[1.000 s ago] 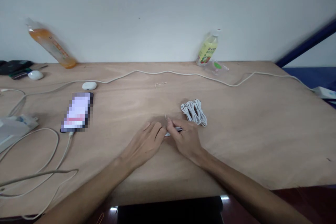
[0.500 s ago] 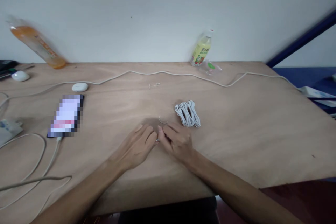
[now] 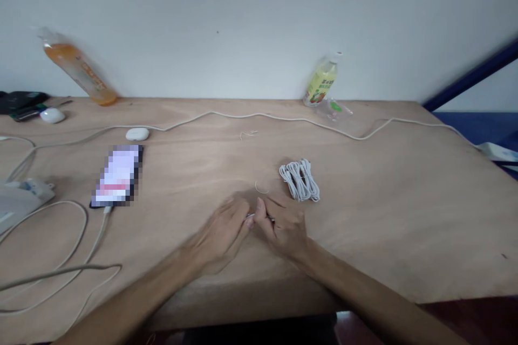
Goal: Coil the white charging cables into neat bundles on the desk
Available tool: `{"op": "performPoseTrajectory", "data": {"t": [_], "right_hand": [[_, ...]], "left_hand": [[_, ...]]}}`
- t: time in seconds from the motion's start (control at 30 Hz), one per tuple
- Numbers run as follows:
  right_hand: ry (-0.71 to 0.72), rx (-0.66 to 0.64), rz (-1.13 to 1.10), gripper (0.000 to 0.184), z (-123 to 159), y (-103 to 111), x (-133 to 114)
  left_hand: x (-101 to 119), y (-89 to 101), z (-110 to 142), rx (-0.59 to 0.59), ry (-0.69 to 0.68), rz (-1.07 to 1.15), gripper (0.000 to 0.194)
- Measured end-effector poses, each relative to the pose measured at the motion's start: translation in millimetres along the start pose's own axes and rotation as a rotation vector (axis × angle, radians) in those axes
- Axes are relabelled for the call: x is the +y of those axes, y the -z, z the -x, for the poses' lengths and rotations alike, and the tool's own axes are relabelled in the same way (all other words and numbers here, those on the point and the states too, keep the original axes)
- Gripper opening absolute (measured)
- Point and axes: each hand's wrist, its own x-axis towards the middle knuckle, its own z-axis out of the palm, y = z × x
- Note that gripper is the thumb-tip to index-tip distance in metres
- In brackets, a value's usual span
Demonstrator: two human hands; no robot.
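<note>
Near the front edge of the wooden table, my left hand (image 3: 226, 232) and my right hand (image 3: 284, 226) meet with their thumbs close together. Both are closed on a thin whitish cable (image 3: 250, 215); only a short bit shows between them, and the rest is hidden by the fingers. Just beyond my right hand lie bundled light-grey cables (image 3: 299, 180), coiled side by side. A short curved strand (image 3: 261, 189) rests right in front of the fingertips. Farther back lies another loose thin strand (image 3: 247, 134).
A phone (image 3: 117, 175) with a charging cable lies left, near a white earbud case (image 3: 137, 134). An orange drink bottle (image 3: 83, 73) and a yellow-labelled bottle (image 3: 321, 82) lean against the wall. A long white cord (image 3: 279, 116) crosses the table's back.
The whole scene has shifted rightward as my head turned. My left fingers have shifted slightly, and more of the whitish cable shows between my hands.
</note>
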Motion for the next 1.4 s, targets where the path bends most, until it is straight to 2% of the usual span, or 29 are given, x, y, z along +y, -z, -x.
{"op": "performPoseTrajectory", "data": {"t": [0.13, 0.37, 0.6, 0.8, 0.97, 1.1, 1.17, 1.2, 1.27, 1.4], "right_hand": [[-0.142, -0.053, -0.079, 0.049, 1, -2, -2], [-0.298, -0.085, -0.143, 0.051, -2, 2, 0], [-0.387, -0.118, -0.224, 0.051, 0, 3, -2], [-0.414, -0.164, -0.268, 0.049, 1, 1, -2], [-0.479, -0.139, -0.33, 0.053, 3, 5, -2], [-0.62, -0.025, -0.381, 0.054, 3, 7, 6], [-0.643, -0.038, -0.289, 0.038, 3, 5, 14], [-0.614, -0.066, -0.242, 0.027, 3, 4, 18], [-0.513, -0.123, -0.124, 0.017, 4, 0, 24], [-0.369, -0.208, 0.026, 0.013, 7, -7, 29]], "left_hand": [[-7, -7.0, -2, 0.137, -0.178, -0.294, 0.039], [0, -10.1, -9, 0.259, -0.224, -0.551, 0.035], [0, -10.8, -8, 0.183, -0.244, -0.585, 0.044], [-3, -9.7, -6, 0.136, -0.21, -0.451, 0.043], [-5, -8.2, -4, 0.055, -0.126, -0.353, 0.043], [-9, -0.3, -4, 0.148, 0.066, -0.299, 0.042], [-9, 3.8, -5, 0.21, 0.162, -0.222, 0.038], [-9, 5.2, -5, 0.235, 0.202, -0.18, 0.035], [-8, 6.1, -5, 0.275, 0.261, -0.113, 0.029], [-4, 3.3, -6, 0.288, 0.351, -0.01, 0.027]]}}
